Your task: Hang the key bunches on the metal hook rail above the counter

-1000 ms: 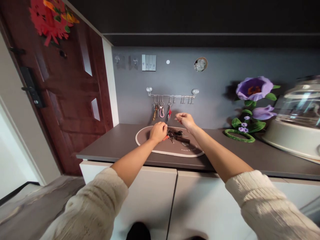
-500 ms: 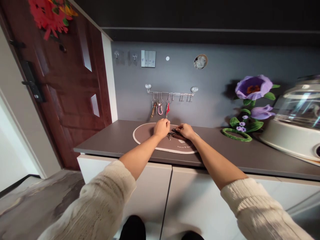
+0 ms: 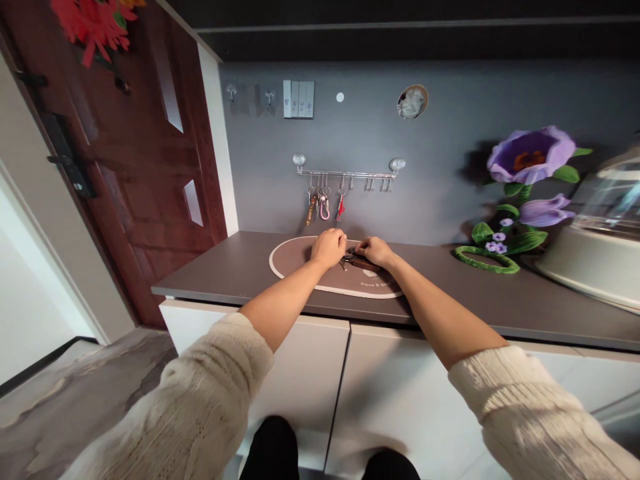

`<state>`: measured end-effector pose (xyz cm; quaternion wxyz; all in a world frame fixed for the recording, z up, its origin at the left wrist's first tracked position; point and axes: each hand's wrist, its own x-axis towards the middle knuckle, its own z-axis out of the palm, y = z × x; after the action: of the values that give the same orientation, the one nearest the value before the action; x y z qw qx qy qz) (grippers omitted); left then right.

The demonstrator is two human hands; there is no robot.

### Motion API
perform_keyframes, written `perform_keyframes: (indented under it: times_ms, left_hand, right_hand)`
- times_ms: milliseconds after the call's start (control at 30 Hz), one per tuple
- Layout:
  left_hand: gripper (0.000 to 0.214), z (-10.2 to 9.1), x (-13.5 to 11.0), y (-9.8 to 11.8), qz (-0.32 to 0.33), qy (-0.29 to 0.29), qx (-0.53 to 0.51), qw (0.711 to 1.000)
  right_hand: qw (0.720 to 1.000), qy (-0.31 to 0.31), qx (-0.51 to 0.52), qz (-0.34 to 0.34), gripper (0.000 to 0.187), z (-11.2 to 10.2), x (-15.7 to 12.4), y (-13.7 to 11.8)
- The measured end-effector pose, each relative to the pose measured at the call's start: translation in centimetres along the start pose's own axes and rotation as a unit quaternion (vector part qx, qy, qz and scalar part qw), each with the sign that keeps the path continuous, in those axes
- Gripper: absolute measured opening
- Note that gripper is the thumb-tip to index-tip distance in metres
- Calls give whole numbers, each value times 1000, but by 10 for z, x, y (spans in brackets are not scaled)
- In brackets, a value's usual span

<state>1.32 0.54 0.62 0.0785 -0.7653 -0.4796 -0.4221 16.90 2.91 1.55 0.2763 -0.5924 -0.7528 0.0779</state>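
A bunch of keys with a dark brown holder (image 3: 366, 264) is between my hands, low over an oval brown mat (image 3: 295, 262) with a pale rim. My right hand (image 3: 377, 252) is closed on the keys from the right, its fingertips pinched at their dark upper part. My left hand (image 3: 329, 248) has its fingers curled together at the left end of the bunch. What sits inside the left fingers is hidden by the back of the hand. Some metal key parts hang out between the two hands.
On the wall behind, a clear hook rail (image 3: 350, 175) carries several key rings (image 3: 320, 205) and a red tag (image 3: 341, 208). To the right stand a purple fabric flower (image 3: 533, 160) and a white appliance (image 3: 590, 257). A dark red door (image 3: 145, 200) is at left.
The view has tilted down and shifted slightly left. Both hands stay together over the mat at the keys, with only small finger movement.
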Motion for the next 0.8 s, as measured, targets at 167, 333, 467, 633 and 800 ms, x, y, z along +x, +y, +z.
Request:
perform_keyframes:
  times_ms: [167, 333, 467, 633, 800]
  left_hand:
    - [24, 1, 0, -1, -6, -4, -2, 1000]
    - [20, 1, 0, -1, -5, -14, -19, 1000]
    - [19, 0, 0, -1, 0, -13, -35, 999]
    - [20, 1, 1, -1, 10, -9, -49, 999]
    - [19, 4, 2, -3, 11, -17, -59, 998]
  right_hand:
    - [998, 12, 65, 11, 8, -1, -1, -1]
    - [983, 55, 168, -38, 8, 0, 4, 4]
    - [970, 90, 216, -63, 6, 2, 4, 3]
    - [978, 105, 156, -96, 7, -4, -5, -8]
    - [976, 116, 87, -165, 12, -8, -9, -14]
